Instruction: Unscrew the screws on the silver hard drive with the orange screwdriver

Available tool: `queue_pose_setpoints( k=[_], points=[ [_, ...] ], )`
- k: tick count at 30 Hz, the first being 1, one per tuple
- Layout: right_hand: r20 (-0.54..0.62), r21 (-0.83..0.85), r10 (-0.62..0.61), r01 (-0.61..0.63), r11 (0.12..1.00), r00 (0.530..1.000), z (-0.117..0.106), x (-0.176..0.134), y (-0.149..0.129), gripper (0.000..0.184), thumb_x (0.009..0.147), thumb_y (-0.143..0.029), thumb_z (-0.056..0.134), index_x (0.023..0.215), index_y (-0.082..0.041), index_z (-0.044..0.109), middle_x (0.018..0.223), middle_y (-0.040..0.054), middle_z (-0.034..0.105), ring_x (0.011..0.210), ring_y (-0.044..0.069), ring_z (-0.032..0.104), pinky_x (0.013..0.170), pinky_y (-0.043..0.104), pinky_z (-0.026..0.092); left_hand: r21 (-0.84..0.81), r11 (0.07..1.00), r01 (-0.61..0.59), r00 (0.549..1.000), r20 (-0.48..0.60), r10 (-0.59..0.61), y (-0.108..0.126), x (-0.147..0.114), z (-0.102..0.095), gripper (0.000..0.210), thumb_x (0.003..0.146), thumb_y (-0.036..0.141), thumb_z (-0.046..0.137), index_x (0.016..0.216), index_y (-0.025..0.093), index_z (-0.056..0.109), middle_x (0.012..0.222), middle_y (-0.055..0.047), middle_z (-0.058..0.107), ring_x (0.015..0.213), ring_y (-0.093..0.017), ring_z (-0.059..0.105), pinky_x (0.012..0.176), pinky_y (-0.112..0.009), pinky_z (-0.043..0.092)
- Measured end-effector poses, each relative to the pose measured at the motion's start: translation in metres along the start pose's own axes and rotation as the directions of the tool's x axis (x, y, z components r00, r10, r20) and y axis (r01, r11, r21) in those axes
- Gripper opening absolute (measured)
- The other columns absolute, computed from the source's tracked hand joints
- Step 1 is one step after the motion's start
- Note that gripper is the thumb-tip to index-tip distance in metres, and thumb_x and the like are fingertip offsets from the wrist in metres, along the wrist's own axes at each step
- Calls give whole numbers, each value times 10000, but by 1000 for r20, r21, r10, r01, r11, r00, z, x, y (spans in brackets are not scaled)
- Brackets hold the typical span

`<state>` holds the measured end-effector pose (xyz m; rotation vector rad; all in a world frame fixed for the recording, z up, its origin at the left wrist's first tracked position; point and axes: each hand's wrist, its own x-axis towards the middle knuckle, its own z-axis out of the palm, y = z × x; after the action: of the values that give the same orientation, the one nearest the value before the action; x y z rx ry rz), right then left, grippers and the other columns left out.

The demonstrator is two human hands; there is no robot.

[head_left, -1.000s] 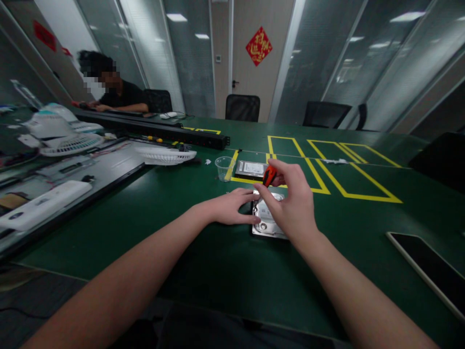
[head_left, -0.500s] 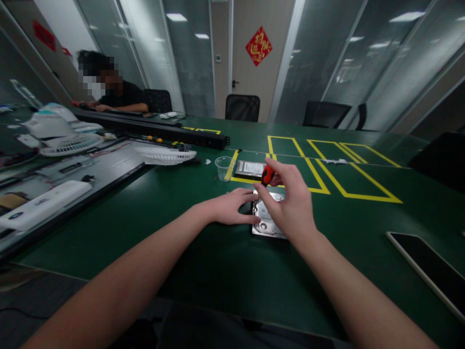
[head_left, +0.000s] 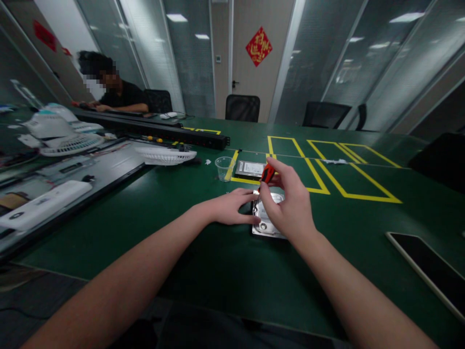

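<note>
A silver hard drive [head_left: 268, 229] lies flat on the green table in front of me. My left hand [head_left: 232, 207] grips its left side, thumb and fingers spread along the edge. Above the drive, my right hand [head_left: 293, 206] is closed around a red and black screwdriver [head_left: 268, 173]. The screwdriver points down at the drive's upper left corner; whether its tip sits in a screw is too small to tell. Part of the drive's right side is hidden by my right hand. Just beyond lies a second hard drive [head_left: 250, 168], label up, beside a clear plastic cup [head_left: 224, 169].
Fan parts [head_left: 165, 155], a long black bar [head_left: 156, 130] and a large metal panel [head_left: 105, 167] crowd the left. A phone-like dark slab [head_left: 428, 269] lies at right. Yellow tape [head_left: 374, 197] marks rectangles on the table [head_left: 203, 261]. Another person [head_left: 127, 97] sits at far left.
The screwdriver's handle has turned and tilted slightly in my right hand, and the fingers have shifted around it. My left hand and the hard drive stay in place.
</note>
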<state>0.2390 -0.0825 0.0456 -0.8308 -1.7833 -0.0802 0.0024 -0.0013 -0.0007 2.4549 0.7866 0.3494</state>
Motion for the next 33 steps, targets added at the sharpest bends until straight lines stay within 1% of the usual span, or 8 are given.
queue_pose_setpoints(
  k=[5,9,14,17,22,27,30,33],
  points=[
    [-38,-33,2,-3,999,999,1,0,4,519,1154,-222,799,1665,-304,767,1425,117,847,1114,299,842,1011,534,807,16,1000,2,1000,4,-2,1,0,-2,1016,1141,953,806,1905,301,654,2037,-202,580,1940,-512,491,1602,-731,420],
    [-42,-50,-1,-1,999,999,0,0,4,485,1162,-199,770,1635,-301,772,1363,102,838,1028,271,813,969,511,795,21,1000,18,1000,21,-18,2,0,-1,1014,1159,915,809,1918,265,634,2043,-227,571,1944,-522,476,1609,-761,390],
    [-6,-2,26,-26,1000,1000,-1,0,0,526,1168,-173,705,1673,-312,751,1446,125,844,1160,305,843,1050,544,803,9,1000,27,1000,4,-27,1,0,-1,1025,1144,923,835,1931,298,628,2084,-208,518,1960,-511,461,1604,-731,407],
    [16,3,40,-40,999,999,-2,0,-1,582,1143,-159,710,1702,-321,730,1462,124,847,1211,321,842,1050,551,805,-3,1000,12,1000,-1,-12,1,0,-1,1010,1148,900,849,1936,309,626,2090,-203,511,1952,-516,469,1591,-744,424],
    [2,-27,30,-30,999,1000,-1,0,2,530,1163,-231,762,1686,-317,749,1444,122,827,1146,303,827,1028,544,797,5,1000,1,1000,-2,-1,2,-1,-2,988,1150,893,849,1925,318,637,2067,-196,549,1938,-519,489,1582,-738,437],
    [-23,-28,11,-12,1000,1000,1,1,2,505,1163,-195,745,1651,-320,768,1399,106,824,1068,276,800,1002,523,784,16,1000,4,1000,14,-4,4,0,-2,996,1159,902,817,1916,282,633,2042,-205,577,1949,-515,466,1614,-738,382],
    [-15,-9,5,-5,1000,1000,0,1,0,518,1177,-181,703,1679,-296,752,1404,125,841,1087,287,818,1005,525,794,3,1000,4,1000,9,-4,5,0,-3,982,1159,872,841,1911,274,640,2057,-220,550,1949,-524,462,1610,-751,389],
    [18,-13,32,-32,999,999,-2,1,-1,570,1172,-173,674,1727,-294,720,1428,141,861,1173,327,849,1047,563,810,-7,1000,-3,1000,10,3,5,-1,-3,968,1158,863,849,1905,282,648,2070,-209,537,1957,-518,450,1620,-750,372]
  ],
)
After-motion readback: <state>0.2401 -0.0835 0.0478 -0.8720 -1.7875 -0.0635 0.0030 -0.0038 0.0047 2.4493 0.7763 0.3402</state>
